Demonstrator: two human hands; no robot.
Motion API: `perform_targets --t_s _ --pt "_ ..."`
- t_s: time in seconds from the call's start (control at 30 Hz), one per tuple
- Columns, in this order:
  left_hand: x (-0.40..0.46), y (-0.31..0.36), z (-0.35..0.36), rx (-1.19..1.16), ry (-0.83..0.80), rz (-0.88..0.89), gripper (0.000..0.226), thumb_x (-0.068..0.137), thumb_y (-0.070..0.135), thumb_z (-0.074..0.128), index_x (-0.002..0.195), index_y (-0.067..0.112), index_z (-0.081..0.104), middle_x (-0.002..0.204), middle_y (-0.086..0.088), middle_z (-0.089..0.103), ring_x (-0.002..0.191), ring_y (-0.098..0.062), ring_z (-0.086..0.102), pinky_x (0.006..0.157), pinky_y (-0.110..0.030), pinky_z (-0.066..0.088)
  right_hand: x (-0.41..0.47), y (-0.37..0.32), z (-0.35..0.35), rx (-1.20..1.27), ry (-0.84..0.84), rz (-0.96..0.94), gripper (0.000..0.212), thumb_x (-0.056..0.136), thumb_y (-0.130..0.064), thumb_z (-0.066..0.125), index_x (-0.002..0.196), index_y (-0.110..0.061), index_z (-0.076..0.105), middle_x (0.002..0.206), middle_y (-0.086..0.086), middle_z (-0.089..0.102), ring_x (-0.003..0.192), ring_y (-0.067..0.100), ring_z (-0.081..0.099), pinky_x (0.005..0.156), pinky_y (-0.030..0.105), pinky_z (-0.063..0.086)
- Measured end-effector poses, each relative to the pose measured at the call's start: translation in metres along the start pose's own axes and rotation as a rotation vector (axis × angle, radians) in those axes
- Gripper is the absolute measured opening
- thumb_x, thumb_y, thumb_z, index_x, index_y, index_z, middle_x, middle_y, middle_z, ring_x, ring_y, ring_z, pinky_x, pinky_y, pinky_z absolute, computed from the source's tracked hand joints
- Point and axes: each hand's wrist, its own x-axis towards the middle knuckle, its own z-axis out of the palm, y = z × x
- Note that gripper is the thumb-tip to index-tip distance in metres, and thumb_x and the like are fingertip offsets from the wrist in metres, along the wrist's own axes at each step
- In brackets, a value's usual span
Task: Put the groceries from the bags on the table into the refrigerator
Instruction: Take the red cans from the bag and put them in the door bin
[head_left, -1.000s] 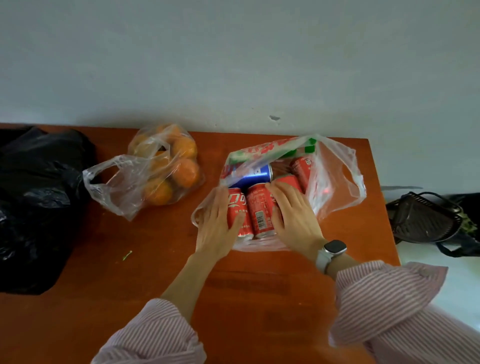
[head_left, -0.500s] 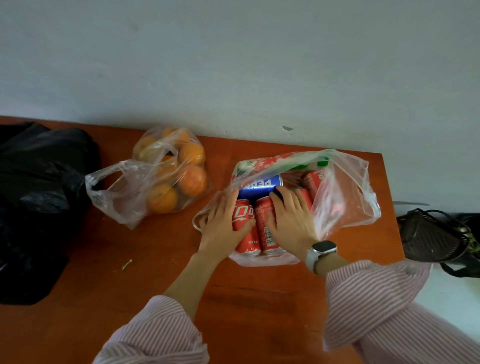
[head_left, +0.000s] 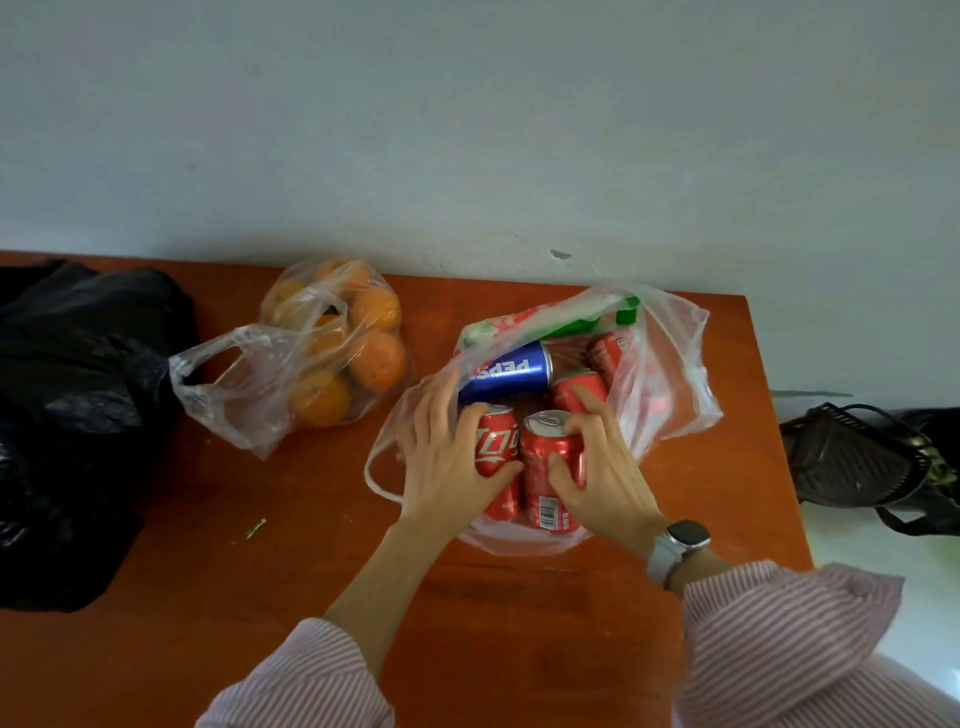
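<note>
Two red cans side by side in the mouth of the clear bag (head_left: 670, 364), near the tabletop (head_left: 218, 519) edge closest to the body. Left hand (head_left: 441, 462) wrapped around the left red can (head_left: 496, 447), thumb across its front. Right hand (head_left: 602, 467) curled onto the right red can (head_left: 545, 467), fingers (head_left: 574, 426) at its top rim. Long axes pointing away from the body, toward the blue can (head_left: 511, 371) lying crosswise behind. Likely lift: straight out, one can per hand.
</note>
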Motion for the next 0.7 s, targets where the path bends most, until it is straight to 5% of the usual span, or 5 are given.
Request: perform_targets --t_s 0.27,0.4,0.5,0.6,0.7 --pt "-0.042 0.021 -0.017 -0.332 -0.116 0.077 0.044 0.075 0.027 0.074 0.108 0.012 0.048 0.151 -0.008 0.023 0.131 -0.012 0.027 0.101 -0.034 0.033 -0.061 0.001 -0.005 0.221 -0.038 0.092 0.038 0.073 -0.041 0.063 0.088 -0.028 0.03 0.131 -0.007 0.04 0.103 0.014 0.055 0.076 0.009 0.038" --pt "-0.058 0.03 -0.018 -0.363 -0.077 0.079 0.038 0.073 0.014 0.076 0.093 0.011 0.043 0.138 -0.012 0.039 0.121 -0.013 0.039 0.097 -0.029 0.042 -0.082 -0.003 -0.007 0.335 -0.047 0.153 0.064 0.071 -0.037 0.075 0.115 -0.038 0.028 0.125 -0.019 0.041 0.11 0.004 0.052 0.09 0.013 0.043" --pt "-0.065 0.04 -0.02 -0.528 -0.102 -0.122 0.056 0.07 0.013 0.078 0.107 0.021 0.037 0.126 -0.002 0.045 0.114 -0.008 0.046 0.09 -0.011 0.04 -0.085 -0.004 -0.002 0.435 -0.114 0.214 0.078 0.074 -0.037 0.074 0.134 -0.032 0.023 0.131 -0.016 0.043 0.117 -0.005 0.046 0.097 0.016 0.041" --pt "-0.058 0.044 -0.024 -0.606 -0.147 -0.21 0.082 0.067 0.018 0.08 0.132 0.024 0.03 0.127 0.009 0.043 0.117 -0.006 0.044 0.095 -0.019 0.037 -0.083 -0.008 -0.001 0.473 -0.072 0.269 0.064 0.074 -0.032 0.074 0.121 -0.034 0.031 0.113 -0.025 0.046 0.102 -0.014 0.048 0.084 -0.001 0.039" --pt "-0.054 0.047 -0.03 -0.536 -0.13 -0.185 0.07 0.063 0.021 0.082 0.122 0.023 0.044 0.112 0.013 0.054 0.105 -0.002 0.051 0.087 -0.017 0.038 -0.086 -0.012 -0.005 0.502 -0.036 0.268 0.063 0.072 -0.029 0.077 0.117 -0.033 0.033 0.107 -0.024 0.048 0.096 -0.013 0.05 0.076 -0.005 0.037"
